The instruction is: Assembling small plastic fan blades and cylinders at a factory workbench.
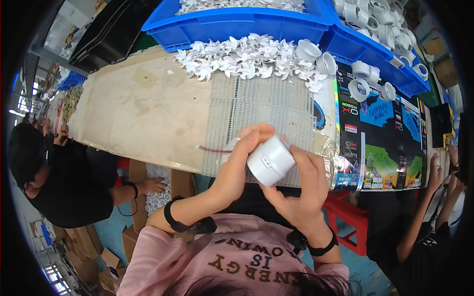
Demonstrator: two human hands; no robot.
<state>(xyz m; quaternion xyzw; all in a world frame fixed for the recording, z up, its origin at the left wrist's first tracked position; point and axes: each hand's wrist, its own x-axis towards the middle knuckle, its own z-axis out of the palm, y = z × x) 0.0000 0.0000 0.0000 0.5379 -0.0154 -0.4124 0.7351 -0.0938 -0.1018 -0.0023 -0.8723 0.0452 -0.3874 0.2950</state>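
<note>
A white cylindrical plastic housing (270, 163) is held tilted above the near edge of the bench, with a small slotted tab on its side. My left hand (240, 160) is closed around its left side, fingers reaching behind the top. From the right, my right hand (305, 195) grips it, thumb low at the bottom edge and fingers at the upper rim. A thin dark reddish wire (212, 150) sticks out left of my left hand; its other end is hidden. Under the hands lies a pale grid mat (256, 106).
White bladed fan wheels (237, 56) are heaped before a blue bin (242, 24) holding more. Similar white housings (363, 81) stand at the right, before another blue bin (365, 47). A person (64, 172) reaches into a cardboard box (185, 182) at left. A red stool (348, 222) stands below.
</note>
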